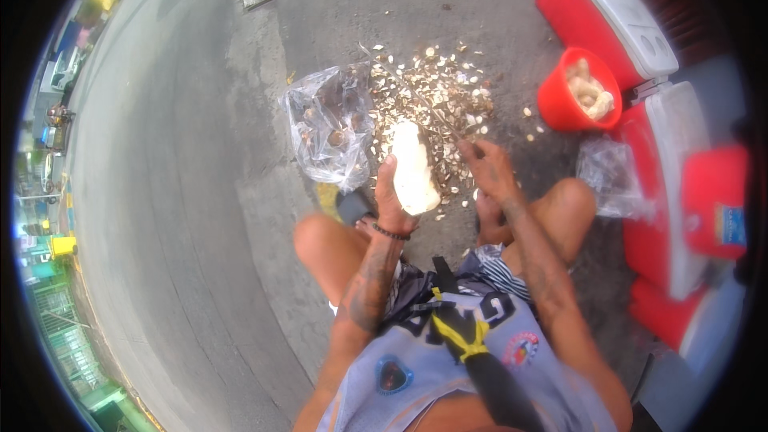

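My left hand (394,202) is closed around the lower part of a thick, white, partly peeled root (414,172). A strip of brown skin shows along the root's right side. In my right hand (491,173) is the dark handle of a long, thin-bladed knife (416,96). Its blade points away to the far left, over the peelings and apart from the root. Pale and brown peelings (444,88) lie scattered on the ground beyond both hands. Left of them is a clear plastic bag (324,124) with several brown pieces inside.
At the right, a red bucket (552,100) holds several pale peeled roots. Red coolers with white lids (624,12) line the right side, with a crumpled clear bag (610,176) beside them. My bent knees flank the work, and a grey road (184,192) runs along the left.
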### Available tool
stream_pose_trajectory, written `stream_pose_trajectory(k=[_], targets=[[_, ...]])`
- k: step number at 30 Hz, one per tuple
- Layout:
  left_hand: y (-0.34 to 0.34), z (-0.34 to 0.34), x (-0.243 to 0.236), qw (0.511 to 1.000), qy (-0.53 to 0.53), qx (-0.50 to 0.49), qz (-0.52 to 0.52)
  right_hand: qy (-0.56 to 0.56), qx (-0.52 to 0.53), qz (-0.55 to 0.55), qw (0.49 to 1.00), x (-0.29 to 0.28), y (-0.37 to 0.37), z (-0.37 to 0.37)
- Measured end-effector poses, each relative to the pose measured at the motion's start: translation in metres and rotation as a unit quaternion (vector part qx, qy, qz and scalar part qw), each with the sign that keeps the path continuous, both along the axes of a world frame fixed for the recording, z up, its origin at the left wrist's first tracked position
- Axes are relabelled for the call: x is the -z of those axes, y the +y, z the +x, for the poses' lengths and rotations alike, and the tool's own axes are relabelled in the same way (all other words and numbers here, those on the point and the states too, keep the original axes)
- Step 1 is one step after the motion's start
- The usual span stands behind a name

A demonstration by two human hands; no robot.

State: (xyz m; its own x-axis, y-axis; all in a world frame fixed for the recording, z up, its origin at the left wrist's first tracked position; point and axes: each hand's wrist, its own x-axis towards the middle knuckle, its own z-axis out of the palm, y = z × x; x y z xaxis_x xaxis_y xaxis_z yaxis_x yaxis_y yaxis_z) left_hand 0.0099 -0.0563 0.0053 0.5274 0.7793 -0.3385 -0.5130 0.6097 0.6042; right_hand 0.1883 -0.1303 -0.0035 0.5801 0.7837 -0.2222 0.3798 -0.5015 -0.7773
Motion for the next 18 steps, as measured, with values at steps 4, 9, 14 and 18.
stream_pose_trajectory(k=[4, 9, 14, 18], targets=[[0.003, 0.002, 0.001, 0.997, -0.050, 0.025, -0.046, -0.017, -0.076, 0.066, 0.995, -0.010, -0.012, -0.010], [0.003, 0.000, 0.005, 0.999, -0.007, 0.030, -0.044, -0.062, -0.132, 0.103, 0.984, -0.027, -0.006, -0.017], [0.003, -0.002, 0.004, 0.998, -0.026, 0.042, -0.045, -0.055, -0.151, 0.118, 0.980, -0.017, -0.004, -0.013], [-0.001, -0.006, 0.003, 0.995, -0.048, 0.061, -0.056, -0.045, -0.043, 0.017, 0.998, 0.004, 0.003, 0.003]])
